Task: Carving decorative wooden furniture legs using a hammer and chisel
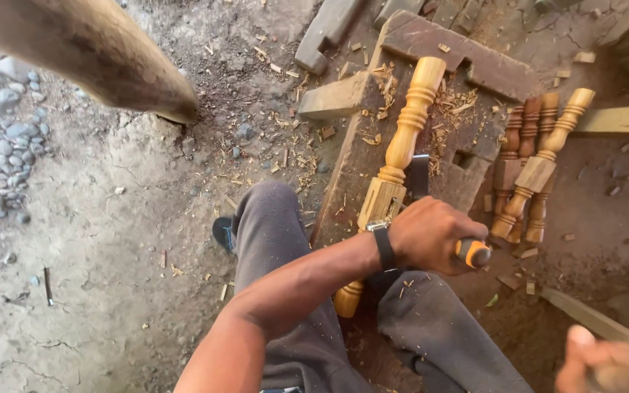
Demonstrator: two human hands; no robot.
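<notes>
At the lower right of the frame the right hand [597, 362] grips a wooden mallet handle [591, 319], raised. In the centre the left hand [429, 234] closes around an orange-handled chisel [472, 252], its blade [419, 177] beside 1 turned wooden baluster [400, 149] on the workbench [467, 54]. The chiselling step seems in hand; the next move calls for a steady blade. More balusters [531, 171] lie at the right.

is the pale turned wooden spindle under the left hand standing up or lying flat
Lying flat: the pale turned wooden spindle rests lengthwise on the dark wooden workbench, under the left hand.
</notes>
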